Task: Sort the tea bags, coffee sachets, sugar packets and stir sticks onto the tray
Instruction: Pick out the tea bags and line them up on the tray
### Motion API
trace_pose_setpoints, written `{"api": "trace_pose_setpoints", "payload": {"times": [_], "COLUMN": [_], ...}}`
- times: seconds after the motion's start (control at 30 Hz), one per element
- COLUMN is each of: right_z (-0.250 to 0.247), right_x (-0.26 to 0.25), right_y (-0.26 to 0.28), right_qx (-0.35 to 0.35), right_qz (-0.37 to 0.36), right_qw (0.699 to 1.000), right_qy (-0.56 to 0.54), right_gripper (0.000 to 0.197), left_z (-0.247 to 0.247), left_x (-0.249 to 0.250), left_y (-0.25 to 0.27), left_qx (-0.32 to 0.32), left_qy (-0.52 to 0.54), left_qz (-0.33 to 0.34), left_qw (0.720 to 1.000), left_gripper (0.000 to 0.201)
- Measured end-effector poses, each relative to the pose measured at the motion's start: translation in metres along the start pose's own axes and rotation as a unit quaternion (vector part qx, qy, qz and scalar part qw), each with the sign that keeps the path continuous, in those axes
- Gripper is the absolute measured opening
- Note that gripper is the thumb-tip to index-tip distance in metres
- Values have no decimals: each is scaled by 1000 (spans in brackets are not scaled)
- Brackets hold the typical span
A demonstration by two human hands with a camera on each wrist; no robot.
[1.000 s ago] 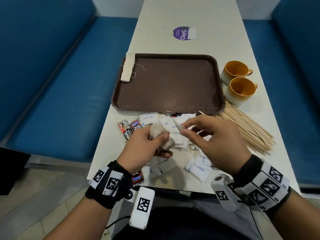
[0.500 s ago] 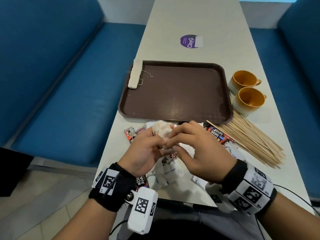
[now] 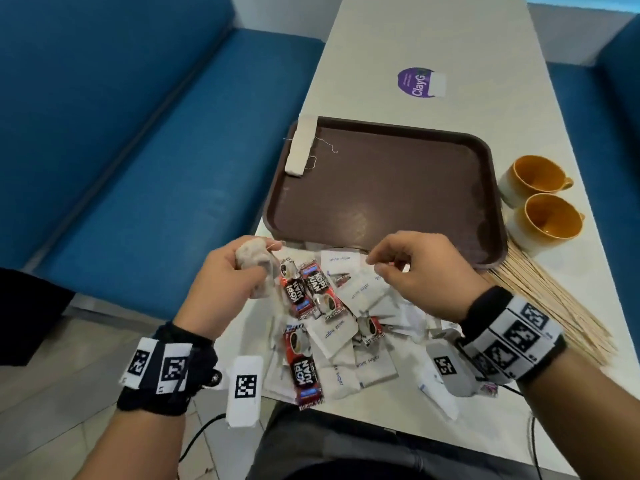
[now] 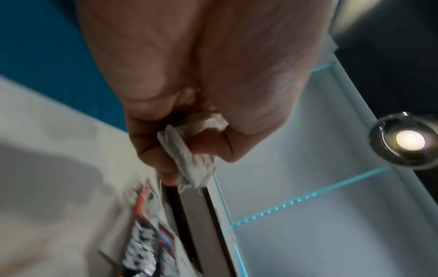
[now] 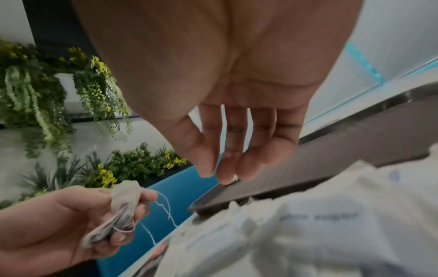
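Observation:
My left hand [image 3: 242,271] grips a crumpled bundle of tea bags [image 3: 252,259] above the table's left edge; a loose string [image 5: 166,208] dangles from the bundle [image 5: 123,202]. My right hand [image 3: 375,266] hovers over the pile with thumb and forefinger close together; whether they pinch a string is unclear. Below lie red coffee sachets [image 3: 313,292] and white sugar packets [image 3: 363,292], mixed together. The brown tray [image 3: 381,188] holds a single white tea bag [image 3: 300,147] at its far left corner. Stir sticks [image 3: 540,299] lie heaped at the right.
Two orange cups [image 3: 536,174] [image 3: 550,220] stand right of the tray. A purple sticker [image 3: 419,82] is on the far table. Blue benches [image 3: 138,168] run along both sides. The pile reaches the table's near edge.
My hands were together on the tea bag bundle; now they have parted, the right hand drawn to the right and the left keeping the bundle. The view has moved closer.

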State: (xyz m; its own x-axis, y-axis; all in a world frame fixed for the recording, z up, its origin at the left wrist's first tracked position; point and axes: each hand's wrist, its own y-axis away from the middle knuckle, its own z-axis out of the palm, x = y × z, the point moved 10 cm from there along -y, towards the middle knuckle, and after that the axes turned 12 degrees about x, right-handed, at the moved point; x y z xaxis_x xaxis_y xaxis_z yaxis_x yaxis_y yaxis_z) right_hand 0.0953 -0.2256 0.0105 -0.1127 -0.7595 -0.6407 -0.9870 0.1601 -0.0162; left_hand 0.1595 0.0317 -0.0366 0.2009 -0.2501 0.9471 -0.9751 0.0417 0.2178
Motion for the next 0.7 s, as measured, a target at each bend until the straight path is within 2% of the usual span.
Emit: {"api": "trace_pose_setpoints", "payload": {"times": [0.1, 0.2, 0.27, 0.5, 0.7], "right_z": [34, 63, 70, 51, 33], "right_x": [-11, -22, -23, -3, 15], "right_y": [0, 9, 16, 28, 31], "right_qx": [-59, -136, -160, -136, -88], "right_qz": [-39, -100, -123, -117, -71], "right_qw": [997, 984, 974, 975, 988], "right_qy": [24, 64, 106, 132, 103], "right_gripper": [16, 25, 26, 25, 36], "left_z": [-6, 3, 5, -9, 23], "left_x": [-5, -11, -15, -22, -13], "left_y": [8, 25, 32, 32, 41], "left_qx": [-53, -133, -151, -119, -174], "left_qy": [-113, -224, -260, -308, -313], "left_qz": [16, 30, 44, 69, 97], "left_qw": [992, 965, 953, 941, 929], "left_gripper": [42, 50, 53, 60, 78]}}
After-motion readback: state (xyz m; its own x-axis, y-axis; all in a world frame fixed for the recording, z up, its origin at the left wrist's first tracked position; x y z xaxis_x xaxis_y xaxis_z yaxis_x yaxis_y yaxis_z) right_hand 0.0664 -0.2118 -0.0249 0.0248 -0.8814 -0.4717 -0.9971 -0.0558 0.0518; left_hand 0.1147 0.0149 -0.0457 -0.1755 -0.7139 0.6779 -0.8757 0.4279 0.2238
